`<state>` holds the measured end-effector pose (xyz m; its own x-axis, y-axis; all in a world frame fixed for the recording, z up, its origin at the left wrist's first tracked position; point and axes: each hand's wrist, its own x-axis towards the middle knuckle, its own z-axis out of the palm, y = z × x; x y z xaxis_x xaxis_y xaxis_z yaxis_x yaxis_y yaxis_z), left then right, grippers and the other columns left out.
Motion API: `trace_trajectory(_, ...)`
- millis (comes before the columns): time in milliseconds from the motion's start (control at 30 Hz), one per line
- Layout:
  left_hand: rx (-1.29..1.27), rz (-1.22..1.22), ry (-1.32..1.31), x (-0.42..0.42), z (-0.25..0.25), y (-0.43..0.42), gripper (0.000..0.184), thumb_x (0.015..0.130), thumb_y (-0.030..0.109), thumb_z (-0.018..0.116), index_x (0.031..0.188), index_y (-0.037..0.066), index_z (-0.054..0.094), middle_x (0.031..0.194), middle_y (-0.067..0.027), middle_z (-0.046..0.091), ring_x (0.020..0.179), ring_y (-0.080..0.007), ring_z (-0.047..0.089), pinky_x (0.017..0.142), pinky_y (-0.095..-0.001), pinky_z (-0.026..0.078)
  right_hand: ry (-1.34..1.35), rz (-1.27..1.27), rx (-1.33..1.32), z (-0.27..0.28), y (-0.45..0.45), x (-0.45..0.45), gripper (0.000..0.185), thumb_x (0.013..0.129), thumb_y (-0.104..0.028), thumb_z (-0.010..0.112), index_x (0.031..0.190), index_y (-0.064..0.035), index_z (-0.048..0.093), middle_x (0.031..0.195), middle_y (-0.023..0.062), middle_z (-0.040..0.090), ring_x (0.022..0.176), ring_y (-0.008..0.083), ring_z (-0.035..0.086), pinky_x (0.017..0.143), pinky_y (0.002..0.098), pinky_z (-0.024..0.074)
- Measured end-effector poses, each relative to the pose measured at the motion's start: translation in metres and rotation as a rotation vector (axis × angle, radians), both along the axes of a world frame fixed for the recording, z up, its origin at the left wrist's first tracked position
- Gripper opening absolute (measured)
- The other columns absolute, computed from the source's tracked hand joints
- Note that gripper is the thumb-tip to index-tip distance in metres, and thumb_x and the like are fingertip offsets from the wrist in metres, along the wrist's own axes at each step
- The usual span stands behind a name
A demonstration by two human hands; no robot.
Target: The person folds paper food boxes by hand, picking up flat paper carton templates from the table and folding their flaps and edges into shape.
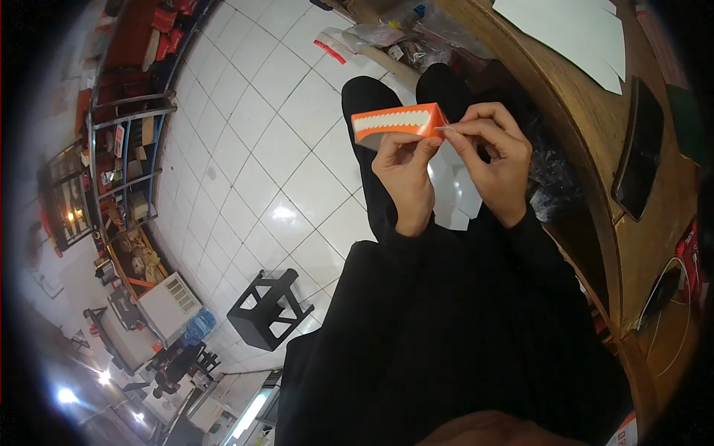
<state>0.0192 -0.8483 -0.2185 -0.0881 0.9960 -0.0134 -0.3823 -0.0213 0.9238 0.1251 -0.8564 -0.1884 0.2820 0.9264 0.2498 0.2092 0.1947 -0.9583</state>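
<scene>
My left hand (407,175) pinches the lower edge of a small orange box (398,108) between thumb and fingers. Along the side facing me, the box carries a white band with a jagged, tooth-like edge. My right hand (497,160) is closed in a pinch at the right end of the box, with thumb and forefinger on a small, thin whitish piece (444,128). Whether that piece is attached to the box I cannot tell. The two hands are close together above my lap, between my black-clad legs. White sheet-like material (454,195) shows below and between my wrists.
To my right runs a curved wooden desk (595,167) bearing white paper (573,33) and a black phone-like object (639,152). Plastic bags (428,52) lie ahead. A black stool (271,308) stands on the tiled floor at left, with shelves (130,111) beyond.
</scene>
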Motion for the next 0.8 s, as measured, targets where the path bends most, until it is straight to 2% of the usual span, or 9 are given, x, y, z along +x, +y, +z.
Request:
trace_trajectory(300, -0.024, 0.142, -0.202, 0.007, 0.014, -0.006, 0.012, 0.086, 0.011, 0.055, 0.086, 0.0, 0.052, 0.084, -0.0065, 0.055, 0.074, -0.0103, 0.054, 0.064, -0.022, 0.047, -0.304, -0.076, 0.262, -0.003, 0.008, -0.033, 0.021, 0.066, 0.007, 0.064, 0.087, 0.0006, 0.064, 0.091, 0.0094, 0.054, 0.076, 0.018, 0.055, 0.063, 0.0235, 0.0443)
trace_trajectory(333, -0.043, 0.149, -0.195, 0.002, 0.016, -0.006, 0.011, 0.086, 0.01, 0.054, 0.086, 0.0, 0.05, 0.083, -0.0083, 0.057, 0.075, -0.0108, 0.055, 0.064, -0.0224, 0.047, -0.42, -0.036, 0.239, -0.001, 0.005, -0.032, 0.032, 0.064, 0.003, 0.066, 0.094, -0.0041, 0.064, 0.105, 0.0119, 0.053, 0.09, 0.0241, 0.053, 0.077, 0.0329, 0.0426)
trace_trajectory(367, -0.04, 0.151, -0.195, -0.003, 0.018, -0.003, 0.011, 0.086, 0.01, 0.054, 0.086, 0.0, 0.05, 0.083, -0.0083, 0.057, 0.075, -0.0108, 0.055, 0.064, -0.0224, 0.047, -0.419, -0.034, 0.242, 0.003, 0.004, -0.032, 0.032, 0.064, 0.003, 0.066, 0.094, -0.0041, 0.064, 0.105, 0.0119, 0.053, 0.09, 0.0241, 0.053, 0.077, 0.0329, 0.0426)
trace_trajectory(467, -0.024, 0.263, -0.286, -0.016, 0.038, 0.007, 0.01, 0.087, 0.01, 0.052, 0.087, 0.003, 0.045, 0.094, -0.0117, 0.057, 0.083, -0.0174, 0.059, 0.07, -0.0309, 0.052, -0.645, -0.036, 0.203, 0.002, 0.0, -0.032, 0.048, 0.064, -0.009, 0.067, 0.111, -0.0082, 0.057, 0.119, 0.0117, 0.045, 0.11, 0.0255, 0.042, 0.092, 0.0489, 0.0282)
trace_trajectory(567, 0.047, 0.362, -0.355, -0.034, 0.059, 0.01, 0.014, 0.089, 0.016, 0.049, 0.091, 0.004, 0.044, 0.096, -0.013, 0.056, 0.087, -0.0201, 0.059, 0.071, -0.0358, 0.054, -0.645, -0.124, 0.082, -0.009, 0.008, -0.014, 0.05, 0.064, -0.004, 0.065, 0.114, -0.0086, 0.055, 0.118, 0.0115, 0.046, 0.11, 0.0251, 0.044, 0.094, 0.0482, 0.0281)
trace_trajectory(600, 0.039, 0.45, -0.277, -0.041, 0.062, 0.011, 0.019, 0.089, 0.021, 0.048, 0.095, 0.003, 0.043, 0.096, -0.0135, 0.056, 0.088, -0.0209, 0.059, 0.07, -0.0363, 0.055, -0.494, -0.187, 0.134, -0.015, 0.012, -0.008, 0.047, 0.065, 0.001, 0.062, 0.111, -0.0062, 0.056, 0.11, 0.0126, 0.054, 0.102, 0.0256, 0.052, 0.089, 0.0417, 0.0375)
trace_trajectory(633, 0.07, 0.445, -0.248, -0.051, 0.061, 0.011, 0.018, 0.089, 0.019, 0.048, 0.097, 0.003, 0.043, 0.095, -0.0132, 0.057, 0.089, -0.0208, 0.059, 0.072, -0.0369, 0.055, -0.495, -0.187, 0.136, -0.02, 0.012, -0.003, 0.047, 0.065, 0.001, 0.062, 0.111, -0.0062, 0.056, 0.11, 0.0126, 0.054, 0.102, 0.0256, 0.052, 0.089, 0.0417, 0.0375)
trace_trajectory(700, 0.057, 0.421, -0.258, -0.056, 0.058, 0.012, 0.022, 0.089, 0.017, 0.048, 0.105, 0.003, 0.041, 0.101, -0.0125, 0.054, 0.094, -0.0204, 0.057, 0.076, -0.0367, 0.053, -0.149, 0.019, -0.041, -0.025, 0.011, 0.003, 0.04, 0.065, 0.005, 0.06, 0.104, -0.0022, 0.059, 0.099, 0.0136, 0.06, 0.09, 0.0271, 0.059, 0.079, 0.031, 0.0461)
trace_trajectory(800, -0.019, 0.342, -0.221, -0.034, 0.054, 0.014, 0.026, 0.089, 0.013, 0.046, 0.111, 0.002, 0.037, 0.108, -0.0116, 0.05, 0.1, -0.0197, 0.053, 0.079, -0.0371, 0.052, -0.295, 0.017, 0.103, -0.02, 0.014, -0.005, 0.031, 0.067, 0.008, 0.056, 0.096, -0.0003, 0.061, 0.094, 0.0141, 0.062, 0.088, 0.0267, 0.061, 0.074, 0.0288, 0.049)
